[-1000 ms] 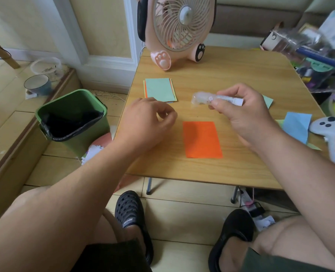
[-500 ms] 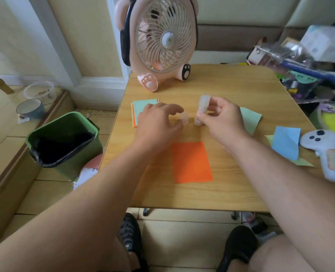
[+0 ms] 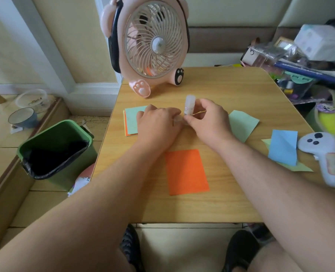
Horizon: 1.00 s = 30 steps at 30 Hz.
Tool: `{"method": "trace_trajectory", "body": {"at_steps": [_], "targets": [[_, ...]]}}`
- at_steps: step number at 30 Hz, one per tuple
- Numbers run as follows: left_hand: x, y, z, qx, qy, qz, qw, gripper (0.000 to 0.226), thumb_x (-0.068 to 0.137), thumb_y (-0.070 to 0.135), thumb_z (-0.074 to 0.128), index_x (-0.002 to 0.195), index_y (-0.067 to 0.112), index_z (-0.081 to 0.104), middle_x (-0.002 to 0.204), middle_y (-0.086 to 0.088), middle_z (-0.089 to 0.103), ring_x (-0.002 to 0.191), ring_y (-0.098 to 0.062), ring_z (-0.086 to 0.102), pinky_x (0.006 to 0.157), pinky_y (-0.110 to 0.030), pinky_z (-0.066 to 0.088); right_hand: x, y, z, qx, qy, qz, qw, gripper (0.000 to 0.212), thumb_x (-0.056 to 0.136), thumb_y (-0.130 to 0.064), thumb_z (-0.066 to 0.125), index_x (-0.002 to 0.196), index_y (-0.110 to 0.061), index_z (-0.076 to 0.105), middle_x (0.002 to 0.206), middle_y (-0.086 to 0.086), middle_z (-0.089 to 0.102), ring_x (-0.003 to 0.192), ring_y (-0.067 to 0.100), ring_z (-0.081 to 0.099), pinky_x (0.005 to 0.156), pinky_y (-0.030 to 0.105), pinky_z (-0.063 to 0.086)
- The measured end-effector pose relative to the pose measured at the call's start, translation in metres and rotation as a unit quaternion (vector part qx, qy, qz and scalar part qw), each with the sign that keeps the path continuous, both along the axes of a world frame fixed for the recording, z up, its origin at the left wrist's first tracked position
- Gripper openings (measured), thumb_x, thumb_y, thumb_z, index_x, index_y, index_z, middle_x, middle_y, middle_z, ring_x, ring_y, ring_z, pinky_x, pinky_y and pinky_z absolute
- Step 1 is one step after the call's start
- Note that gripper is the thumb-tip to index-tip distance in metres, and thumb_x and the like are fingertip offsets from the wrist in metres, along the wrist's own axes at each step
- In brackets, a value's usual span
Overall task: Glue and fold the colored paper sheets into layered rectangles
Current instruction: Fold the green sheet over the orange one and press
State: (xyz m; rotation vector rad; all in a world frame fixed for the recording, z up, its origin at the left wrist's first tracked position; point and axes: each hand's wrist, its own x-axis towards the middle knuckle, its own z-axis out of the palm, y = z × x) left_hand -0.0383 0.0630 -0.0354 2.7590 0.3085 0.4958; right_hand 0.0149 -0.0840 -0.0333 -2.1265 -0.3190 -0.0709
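Nearest the table's front edge, the orange sheet point(image 3: 186, 171) lies flat and alone on the wooden table point(image 3: 211, 209), one rectangle, unfolded. Everything else is placed here from that orange sheet.

Just beyond its far edge the two hands meet. The right hand point(image 3: 207, 122) has its fingers curled round a glue stick point(image 3: 188, 105), holding it upright; the tube is translucent white with a small printed label, too blurred to read. The left hand point(image 3: 158, 126) pinches a small clear piece, apparently the cap point(image 3: 176, 121), at the base of the tube; its fingertips are narrow around it and touch those of the right hand.

Beyond and to the left of the orange sheet, partly under the left hand, lies a stack of sheets point(image 3: 131, 122): a teal one on top, with orange and yellow edges showing beneath, so at least three. Beyond and to the right lies one pale green sheet point(image 3: 243, 124), partly under the right wrist. Further right a folded blue sheet point(image 3: 283, 147) rests on another pale green sheet point(image 3: 298, 167), and just past these is one white handheld controller point(image 3: 323, 154) with dark buttons.

Left of the table, on the floor, stands one green bin point(image 3: 52, 150) with a black liner. At the table's far edge, straight beyond the hands, stands one pink fan point(image 3: 149, 46) with paw-shaped feet. No writing on any of these can be read.
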Motion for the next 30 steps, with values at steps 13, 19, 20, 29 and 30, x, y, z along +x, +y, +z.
{"method": "trace_trajectory", "body": {"at_steps": [13, 19, 20, 29, 30], "targets": [[-0.032, 0.033, 0.012, -0.059, 0.016, -0.017, 0.998, 0.039, 0.091, 0.058, 0.062, 0.127, 0.043, 0.066, 0.12, 0.017, 0.068, 0.123, -0.026, 0.047, 0.093, -0.039, 0.036, -0.007, -0.093, 0.025, -0.285, -0.03, -0.022, 0.958, 0.049, 0.073, -0.061, 0.081, 0.109, -0.033, 0.062, 0.108, -0.004, 0.056, 0.102, 0.018, 0.053, 0.087, 0.031, 0.041], [-0.056, 0.039, 0.017, -0.107, 0.017, -0.026, 0.994, 0.028, 0.095, 0.043, 0.062, 0.121, 0.041, 0.07, 0.116, 0.015, 0.069, 0.117, -0.023, 0.047, 0.097, -0.035, 0.037, -0.017, -0.106, 0.007, -0.279, -0.026, -0.006, 0.96, 0.018, 0.089, -0.035, 0.075, 0.102, -0.023, 0.072, 0.111, -0.002, 0.062, 0.103, 0.017, 0.057, 0.091, 0.032, 0.047], [-0.06, 0.038, 0.018, -0.109, 0.019, -0.029, 0.993, 0.027, 0.095, 0.042, 0.062, 0.12, 0.04, 0.071, 0.116, 0.014, 0.069, 0.117, -0.022, 0.047, 0.096, -0.034, 0.036, -0.019, -0.106, 0.005, -0.276, -0.039, -0.015, 0.96, 0.008, 0.092, -0.028, 0.07, 0.097, -0.022, 0.073, 0.108, -0.001, 0.064, 0.1, 0.018, 0.057, 0.087, 0.031, 0.046], [-0.095, 0.021, 0.023, -0.21, 0.018, -0.116, 0.971, 0.023, 0.095, 0.039, 0.068, 0.118, 0.038, 0.072, 0.107, 0.018, 0.067, 0.097, 0.001, 0.061, 0.078, -0.016, 0.045, -0.063, -0.099, 0.051, -0.089, -0.109, -0.041, 0.989, 0.007, 0.102, -0.023, 0.061, 0.1, -0.024, 0.068, 0.089, -0.008, 0.068, 0.082, 0.016, 0.062, 0.072, 0.029, 0.044], [-0.099, 0.016, 0.024, -0.227, 0.015, -0.128, 0.965, 0.023, 0.095, 0.041, 0.069, 0.118, 0.037, 0.073, 0.106, 0.02, 0.068, 0.095, 0.002, 0.062, 0.079, -0.017, 0.048, -0.072, -0.096, 0.059, 0.005, -0.082, -0.048, 0.995, 0.008, 0.103, -0.022, 0.062, 0.099, -0.026, 0.067, 0.089, -0.009, 0.07, 0.08, 0.013, 0.062, 0.07, 0.028, 0.048]]}}
